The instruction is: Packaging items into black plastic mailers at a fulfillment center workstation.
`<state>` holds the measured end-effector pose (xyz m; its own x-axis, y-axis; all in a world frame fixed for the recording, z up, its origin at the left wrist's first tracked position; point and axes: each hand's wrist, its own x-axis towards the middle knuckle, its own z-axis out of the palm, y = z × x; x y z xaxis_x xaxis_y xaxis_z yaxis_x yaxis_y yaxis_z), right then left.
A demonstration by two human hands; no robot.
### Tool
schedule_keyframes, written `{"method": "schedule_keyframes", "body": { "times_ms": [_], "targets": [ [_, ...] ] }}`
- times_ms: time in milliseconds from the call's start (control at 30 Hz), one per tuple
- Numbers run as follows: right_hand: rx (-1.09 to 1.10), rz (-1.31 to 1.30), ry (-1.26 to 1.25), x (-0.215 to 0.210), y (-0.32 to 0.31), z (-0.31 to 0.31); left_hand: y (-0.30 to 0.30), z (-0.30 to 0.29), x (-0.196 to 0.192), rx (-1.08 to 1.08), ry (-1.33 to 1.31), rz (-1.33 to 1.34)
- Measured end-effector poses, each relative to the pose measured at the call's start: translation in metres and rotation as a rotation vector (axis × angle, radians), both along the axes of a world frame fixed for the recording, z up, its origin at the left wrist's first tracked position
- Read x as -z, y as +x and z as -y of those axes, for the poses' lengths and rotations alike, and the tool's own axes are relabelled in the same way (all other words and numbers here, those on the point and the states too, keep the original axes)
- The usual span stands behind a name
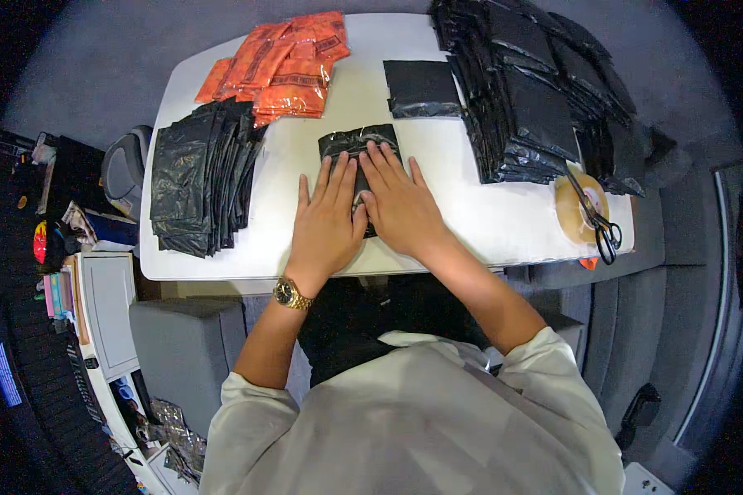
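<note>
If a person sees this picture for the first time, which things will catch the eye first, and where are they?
First come the two hands, the left hand and the right hand, pressed flat side by side on a black plastic bag at the middle of the white table. Next, the bright orange packets at the far left stand out against the black bags. A large heap of folded black bags fills the far right corner.
</note>
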<state>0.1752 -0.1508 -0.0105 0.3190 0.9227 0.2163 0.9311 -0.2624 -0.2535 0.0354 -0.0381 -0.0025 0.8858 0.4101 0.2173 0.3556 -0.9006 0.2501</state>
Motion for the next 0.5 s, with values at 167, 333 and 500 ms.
{"method": "schedule_keyframes", "body": {
  "times_ms": [167, 333, 500],
  "targets": [
    [0.002, 0.012, 0.001, 0.0, 0.003, 0.003, 0.001, 0.002, -0.003, -0.008, 0.042, -0.039],
    [-0.005, 0.02, -0.037, -0.002, 0.001, 0.006, 0.001, 0.003, 0.001, -0.024, 0.085, -0.055],
    [-0.025, -0.04, -0.035, -0.003, 0.004, 0.015, -0.002, 0.004, 0.0, -0.013, 0.024, -0.019]
  ]
}}
